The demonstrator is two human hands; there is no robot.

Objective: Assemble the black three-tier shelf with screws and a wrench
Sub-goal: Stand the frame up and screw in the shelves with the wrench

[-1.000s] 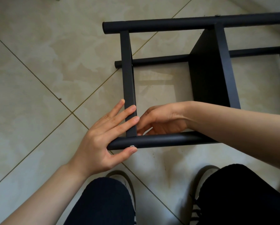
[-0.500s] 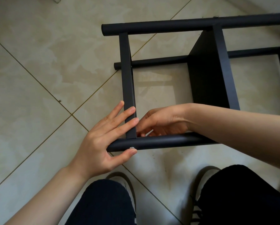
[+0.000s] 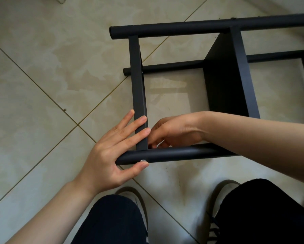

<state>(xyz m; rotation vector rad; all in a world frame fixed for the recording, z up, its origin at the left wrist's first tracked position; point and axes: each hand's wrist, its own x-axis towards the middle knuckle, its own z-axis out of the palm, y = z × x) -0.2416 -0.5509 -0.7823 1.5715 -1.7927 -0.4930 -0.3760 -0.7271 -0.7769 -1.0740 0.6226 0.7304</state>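
View from a head cam looking down at a pale tiled floor (image 3: 42, 85) w/ thin diagonal grout lines. At the bottom edge of the view, two knees in dark trousers (image 3: 116, 221), and the toes of light shoes (image 3: 138, 201) showing just past them.

A black shelf frame (image 3: 225, 81) lies on its side on the floor, in the centre and upper right of the view. Its round legs run left to right: one near the top (image 3: 200, 29), one lower behind (image 3: 165, 66), one nearest the person (image 3: 174, 154). A flat end panel (image 3: 138, 95) joins the near and far legs at the left end; a 2nd panel (image 3: 242, 71) stands further right.

Left hand (image 3: 110, 155) is spread wide, not gripping: fingers (image 3: 135, 127) lie flat across the end panel just above its joint w/ the near leg, thumb (image 3: 138, 169) under that leg's left end. A small silver screw head (image 3: 143, 160) shows on the near leg, touching the thumb tip.

Right hand (image 3: 175, 131) reaches from the right, inside the frame, to the inner corner where the end panel meets the near leg. Its fingers are curled in close there, but the leg and panel hide the tips, so can't tell if they pinch anything. Right forearm crosses in front of the 2nd panel's lower end
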